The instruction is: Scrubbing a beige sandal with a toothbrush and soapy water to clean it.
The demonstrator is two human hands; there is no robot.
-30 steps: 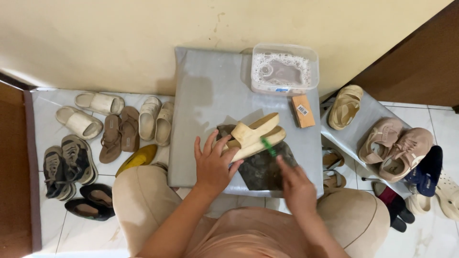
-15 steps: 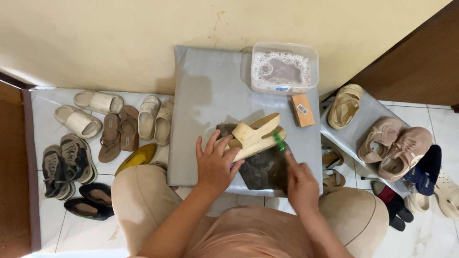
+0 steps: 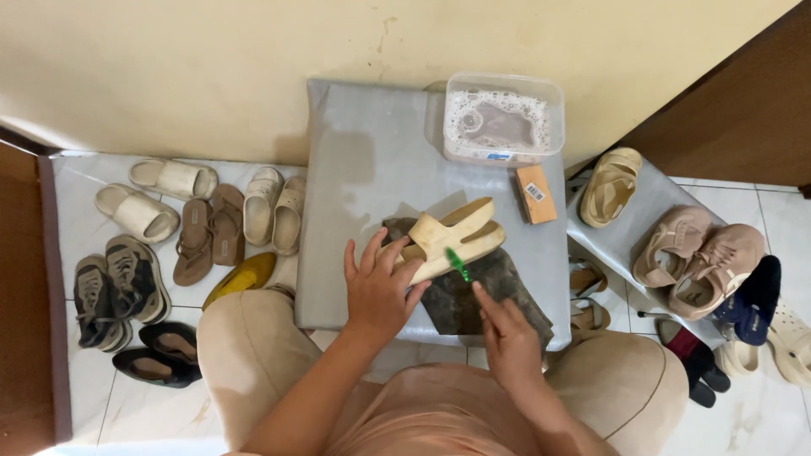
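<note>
A cream sandal point(image 3: 456, 235) lies tilted on a dark cloth point(image 3: 473, 291) on the grey table point(image 3: 363, 169). My left hand point(image 3: 378, 287) grips the sandal's near end from the left. My right hand point(image 3: 507, 338) holds a green brush point(image 3: 458, 263) whose head touches the sandal's lower edge. Behind the sandal stands a clear tub of soapy water point(image 3: 503, 118), and a small orange-brown block point(image 3: 536, 193) lies to its front right.
On the white floor at left lie several pairs of slippers and sandals point(image 3: 203, 219), dark sneakers point(image 3: 118, 291) and black flats point(image 3: 160, 355). A lower grey stand at right point(image 3: 625, 236) holds tan shoes point(image 3: 701, 257); more footwear sits below it. A beige wall rises behind.
My right hand and the green brush have slid a little down and right along the sandal's edge. My left hand keeps its grip on the sandal.
</note>
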